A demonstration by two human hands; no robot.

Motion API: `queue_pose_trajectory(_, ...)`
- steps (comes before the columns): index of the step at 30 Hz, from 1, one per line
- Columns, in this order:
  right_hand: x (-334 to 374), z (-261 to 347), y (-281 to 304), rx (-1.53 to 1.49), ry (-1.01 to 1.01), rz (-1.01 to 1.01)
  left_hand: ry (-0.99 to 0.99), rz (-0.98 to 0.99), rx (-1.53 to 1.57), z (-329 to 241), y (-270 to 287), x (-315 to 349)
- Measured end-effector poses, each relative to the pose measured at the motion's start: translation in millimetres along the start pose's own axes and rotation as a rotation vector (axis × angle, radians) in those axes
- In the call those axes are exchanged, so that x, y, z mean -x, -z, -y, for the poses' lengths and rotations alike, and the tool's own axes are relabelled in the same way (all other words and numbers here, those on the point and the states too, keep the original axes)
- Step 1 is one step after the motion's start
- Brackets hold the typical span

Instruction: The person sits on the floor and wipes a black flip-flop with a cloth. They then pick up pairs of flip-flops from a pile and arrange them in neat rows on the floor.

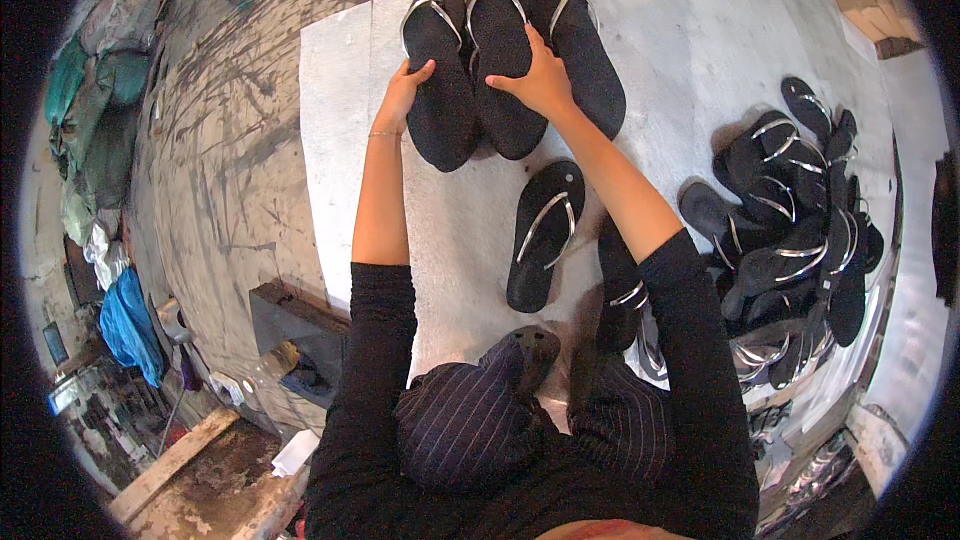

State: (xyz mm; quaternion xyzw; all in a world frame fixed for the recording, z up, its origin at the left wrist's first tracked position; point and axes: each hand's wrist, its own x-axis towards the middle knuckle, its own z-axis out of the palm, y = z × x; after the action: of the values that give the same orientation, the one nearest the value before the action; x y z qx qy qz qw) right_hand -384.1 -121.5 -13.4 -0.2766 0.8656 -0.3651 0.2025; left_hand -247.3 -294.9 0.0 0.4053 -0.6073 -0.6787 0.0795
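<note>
Black flip-flops (442, 125) (516, 122); both hands (400, 97) (545, 83) hold one each.

matt sandal soles (445, 115) bear glossy, metallic-looking straps (433, 1).

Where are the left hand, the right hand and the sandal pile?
Left hand (402, 91), head view, back of hand.
Right hand (545, 84), head view, back of hand.
Sandal pile (788, 238), head view, sole near its middle.

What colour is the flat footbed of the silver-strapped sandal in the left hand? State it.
The footbed is black; best view: head.
</note>
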Motion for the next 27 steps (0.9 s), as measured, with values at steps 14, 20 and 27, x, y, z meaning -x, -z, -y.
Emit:
queue_pose_trajectory(14, 172.8, -115.9, 128.0, -0.396, -0.128, -0.069, 0.011, 0.044, -0.057, 14.4, 17.7, -15.0)
queue_pose_trajectory(20, 320.0, -160.9, 138.5, 0.122, -0.412, -0.095, -0.771, -0.619, -0.496, 42.6, -48.1, 85.1)
queue_pose_trajectory(27, 422.7, -114.4, 87.8, 0.632, -0.407, 0.070, -0.777, 0.084, -0.538, 90.5, -139.3, 237.2)
